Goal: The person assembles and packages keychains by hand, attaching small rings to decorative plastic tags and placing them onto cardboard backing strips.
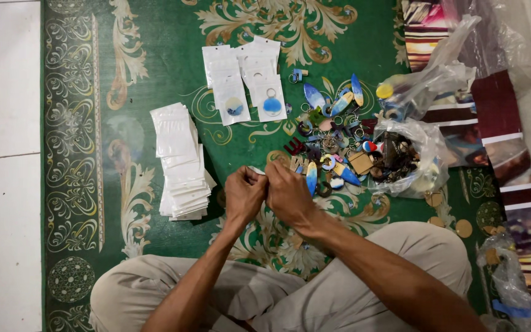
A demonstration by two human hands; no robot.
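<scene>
Head view, centre of frame: left hand [243, 192] and right hand [287, 192] pinch a small clear pouch [257, 170] together — light, flimsy, slippery, best held by its edges.

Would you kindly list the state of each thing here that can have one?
Left hand: closed around a small item, hidden.
Right hand: closed, touching the left.
Empty pouches: stacked, leaning.
Filled pouches: laid flat, overlapping.
Keychains: loose heap.
Clear bag: open.
</scene>
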